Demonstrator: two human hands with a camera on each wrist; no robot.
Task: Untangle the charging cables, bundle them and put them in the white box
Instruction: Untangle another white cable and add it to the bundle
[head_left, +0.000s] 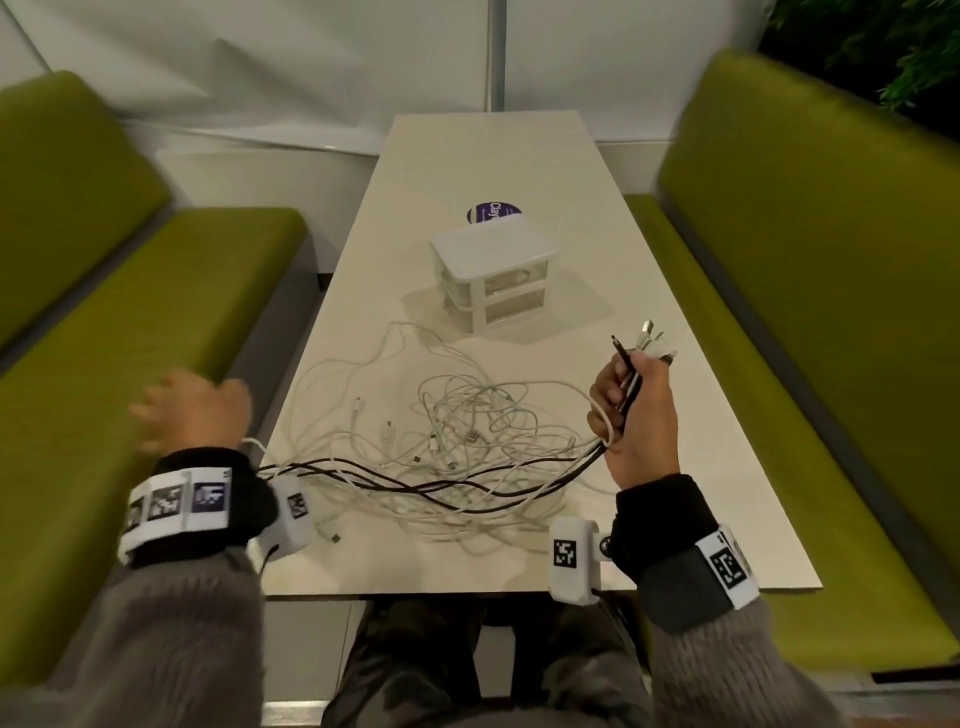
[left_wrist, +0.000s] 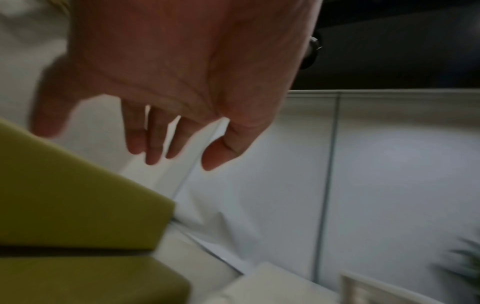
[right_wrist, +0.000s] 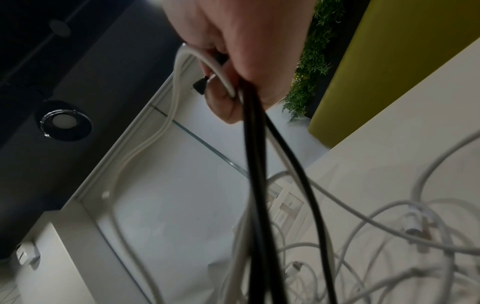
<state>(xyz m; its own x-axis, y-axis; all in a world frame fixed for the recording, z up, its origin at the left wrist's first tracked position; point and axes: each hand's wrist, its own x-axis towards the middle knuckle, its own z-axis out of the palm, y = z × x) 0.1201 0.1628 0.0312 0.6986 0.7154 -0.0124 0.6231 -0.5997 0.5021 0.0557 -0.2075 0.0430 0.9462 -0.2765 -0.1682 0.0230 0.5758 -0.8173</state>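
My right hand (head_left: 631, 410) is raised over the table's right side and grips a bunch of cable ends (head_left: 647, 343), white and dark, whose plugs stick out above the fist. In the right wrist view, dark cables (right_wrist: 255, 164) and a white cable (right_wrist: 176, 86) hang from that fist (right_wrist: 241, 61). They trail left across a tangle of white charging cables (head_left: 457, 431) on the table. My left hand (head_left: 189, 410) hovers, blurred, off the table's left edge with fingers (left_wrist: 155, 144) spread, holding nothing. The white box (head_left: 493, 275), a small drawer unit, stands mid-table.
The cream table (head_left: 701, 493) is flanked by green benches, one on the left (head_left: 130, 338) and one on the right (head_left: 779, 312). A round purple sticker (head_left: 493, 212) lies behind the box. A white wall panel closes the far end.
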